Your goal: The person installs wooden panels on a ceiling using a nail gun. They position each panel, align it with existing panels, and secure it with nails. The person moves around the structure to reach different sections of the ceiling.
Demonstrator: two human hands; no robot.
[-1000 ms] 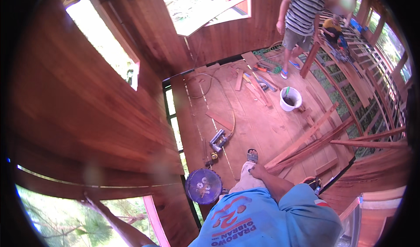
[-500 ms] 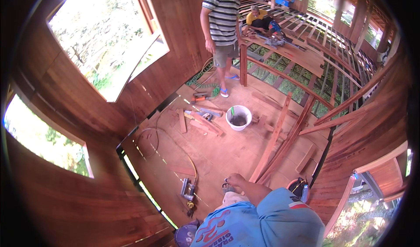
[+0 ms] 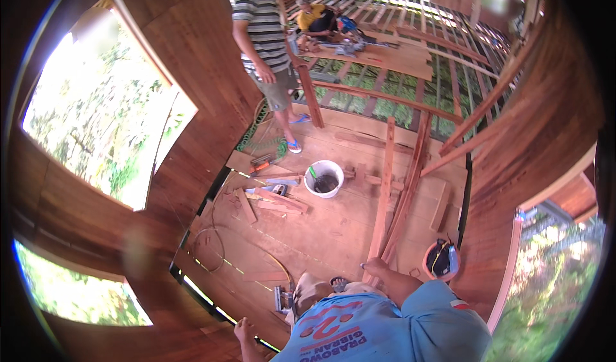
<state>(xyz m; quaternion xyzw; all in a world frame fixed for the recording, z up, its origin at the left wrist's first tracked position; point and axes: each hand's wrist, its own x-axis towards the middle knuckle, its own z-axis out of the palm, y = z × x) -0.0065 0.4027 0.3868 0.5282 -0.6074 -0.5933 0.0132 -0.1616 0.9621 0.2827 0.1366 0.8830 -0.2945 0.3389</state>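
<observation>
My right hand (image 3: 375, 267) reaches down over the near end of a long wooden board (image 3: 385, 195). Its fingers look closed, with a small dark spot at their tips; whether they grip anything is hidden. Beside that board lies a darker long timber (image 3: 410, 189). My left hand (image 3: 242, 328) is low at the left, near the wall's foot, its fingers curled and nothing visible in them. Between that hand and my leg, a metal nail gun (image 3: 280, 299) rests on the floor, partly covered by my leg, its hose running back.
A white bucket (image 3: 338, 185) with dark contents stands mid-floor. Wood offcuts (image 3: 279, 200) and an orange tool (image 3: 261, 163) lie left of it. An orange tub (image 3: 428, 264) holds dark items at right. Someone in a striped shirt (image 3: 263, 25) stands at the back, near open joists (image 3: 443, 99).
My view has shifted. My right hand has moved from near my foot to the board's end. My left hand has come into sight. The standing person's arm has changed position.
</observation>
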